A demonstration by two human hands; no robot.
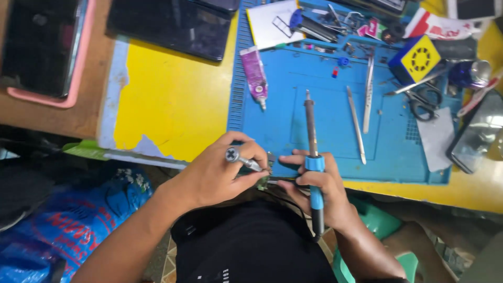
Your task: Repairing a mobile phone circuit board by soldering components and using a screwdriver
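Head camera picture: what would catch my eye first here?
The two hands at the near edge of the blue mat: the left hand grips a small screwdriver, while the right hand holds a blue-handled soldering iron. Behind them, tweezers, scissors and a purple tube lie scattered on the mat.

Blue work mat (335,120) centre frame on yellow table (173,99). Purple tube (254,73) at mat's left edge. Two tweezers (356,123) mid-mat. Scissors (422,102) right. Yellow-blue box (415,58) upper right. Pink-cased phone (39,47) upper left.
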